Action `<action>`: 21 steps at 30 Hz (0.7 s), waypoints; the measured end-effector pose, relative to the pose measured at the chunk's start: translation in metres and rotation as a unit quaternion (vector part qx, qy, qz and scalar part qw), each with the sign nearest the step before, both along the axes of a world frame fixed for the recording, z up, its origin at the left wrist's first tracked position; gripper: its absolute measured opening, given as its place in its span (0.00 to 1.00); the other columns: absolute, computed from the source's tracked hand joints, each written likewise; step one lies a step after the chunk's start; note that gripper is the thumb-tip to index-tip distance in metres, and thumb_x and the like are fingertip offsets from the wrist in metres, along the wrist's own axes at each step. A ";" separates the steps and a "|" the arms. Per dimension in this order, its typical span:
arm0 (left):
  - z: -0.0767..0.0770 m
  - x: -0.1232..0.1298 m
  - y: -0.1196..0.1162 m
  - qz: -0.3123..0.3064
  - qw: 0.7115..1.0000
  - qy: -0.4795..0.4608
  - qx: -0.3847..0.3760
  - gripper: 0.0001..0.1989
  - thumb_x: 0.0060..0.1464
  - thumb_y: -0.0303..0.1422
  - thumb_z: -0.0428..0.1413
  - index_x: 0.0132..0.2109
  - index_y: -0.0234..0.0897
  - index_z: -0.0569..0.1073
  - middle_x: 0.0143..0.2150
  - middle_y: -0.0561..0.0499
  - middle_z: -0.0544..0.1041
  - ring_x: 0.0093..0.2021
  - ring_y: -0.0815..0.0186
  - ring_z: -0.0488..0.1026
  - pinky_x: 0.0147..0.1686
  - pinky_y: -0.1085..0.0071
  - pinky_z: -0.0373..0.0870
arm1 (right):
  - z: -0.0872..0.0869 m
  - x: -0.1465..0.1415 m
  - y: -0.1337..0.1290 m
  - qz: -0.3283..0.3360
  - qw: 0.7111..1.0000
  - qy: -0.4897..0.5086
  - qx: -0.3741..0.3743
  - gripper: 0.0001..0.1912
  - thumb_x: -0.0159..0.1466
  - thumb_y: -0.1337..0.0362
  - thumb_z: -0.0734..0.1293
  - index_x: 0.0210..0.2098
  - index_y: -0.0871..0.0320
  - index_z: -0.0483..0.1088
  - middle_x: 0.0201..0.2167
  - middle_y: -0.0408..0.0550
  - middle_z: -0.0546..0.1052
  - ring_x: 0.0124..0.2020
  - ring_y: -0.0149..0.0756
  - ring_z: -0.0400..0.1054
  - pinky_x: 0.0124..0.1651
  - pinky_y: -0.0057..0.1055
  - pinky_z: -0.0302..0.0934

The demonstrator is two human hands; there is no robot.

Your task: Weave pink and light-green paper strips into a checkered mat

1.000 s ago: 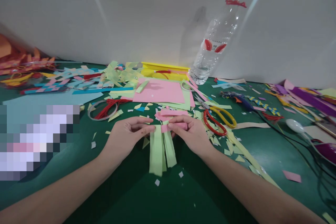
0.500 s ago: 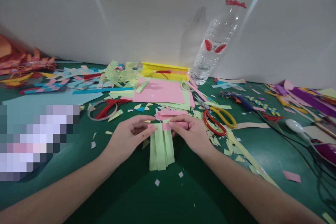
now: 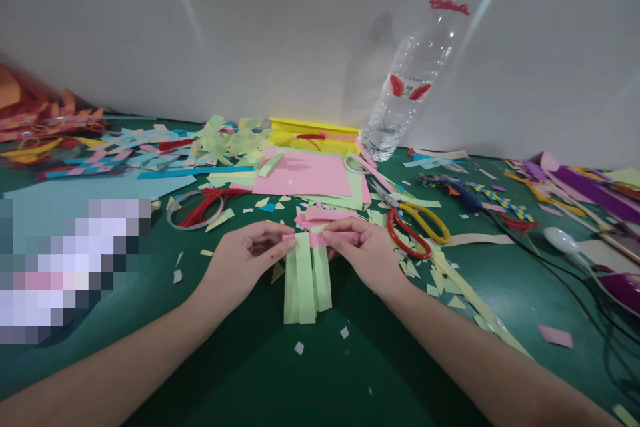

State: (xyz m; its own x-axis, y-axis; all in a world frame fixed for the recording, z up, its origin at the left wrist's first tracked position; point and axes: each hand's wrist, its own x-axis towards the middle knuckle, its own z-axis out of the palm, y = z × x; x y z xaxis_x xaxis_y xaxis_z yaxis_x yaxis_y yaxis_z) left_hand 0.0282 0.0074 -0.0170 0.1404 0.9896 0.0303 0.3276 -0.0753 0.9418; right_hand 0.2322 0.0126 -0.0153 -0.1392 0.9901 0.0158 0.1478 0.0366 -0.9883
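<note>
In the head view, keep the pink strip (image 3: 317, 239) level and lightly taut across the upper ends of the green strips (image 3: 306, 283), easing them side by side without creasing the paper. Your left hand (image 3: 247, 252) has thumb and forefinger closed on the pink strip's left end; your right hand (image 3: 367, 255) pinches it just right of the green strips. Those hang toward the near side, between your two sets of fingertips.

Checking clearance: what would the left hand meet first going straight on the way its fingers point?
Past the pink strip it pinches, the left hand would likely meet the pale green strips first, then the right hand; depth is unclear.
</note>
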 end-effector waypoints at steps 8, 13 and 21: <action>0.005 0.002 -0.001 0.024 0.999 -0.015 -0.014 0.14 0.51 0.44 0.58 0.36 0.38 0.76 0.31 0.51 0.79 0.31 0.64 0.77 0.31 0.70 0.74 | -0.001 0.000 0.000 0.000 1.000 0.001 0.010 0.10 0.56 0.58 0.71 0.33 0.58 0.75 0.24 0.42 0.78 0.23 0.31 0.74 0.31 0.29 0.69; 0.006 0.003 -0.001 0.013 1.000 -0.013 -0.012 0.15 0.51 0.43 0.57 0.40 0.38 0.74 0.31 0.51 0.79 0.31 0.63 0.76 0.31 0.70 0.74 | -0.002 -0.001 -0.001 0.002 1.000 -0.013 0.015 0.10 0.56 0.58 0.70 0.33 0.58 0.75 0.23 0.43 0.78 0.24 0.32 0.74 0.33 0.31 0.70; 0.006 0.003 -0.003 -0.049 0.998 0.024 -0.009 0.16 0.52 0.44 0.56 0.43 0.39 0.71 0.32 0.52 0.79 0.28 0.65 0.74 0.26 0.74 0.69 | -0.001 -0.004 -0.003 0.028 0.998 0.058 -0.005 0.08 0.54 0.60 0.72 0.31 0.58 0.74 0.28 0.43 0.78 0.23 0.29 0.73 0.29 0.27 0.70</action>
State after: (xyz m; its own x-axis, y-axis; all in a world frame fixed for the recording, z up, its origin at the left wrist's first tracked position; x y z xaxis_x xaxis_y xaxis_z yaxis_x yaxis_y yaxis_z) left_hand 0.0313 0.0047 -0.0115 0.2383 0.9712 0.0035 0.3642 -0.0927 0.9267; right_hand 0.2281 0.0099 -0.0162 -0.1931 0.9809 0.0246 0.0309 0.0312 -0.9990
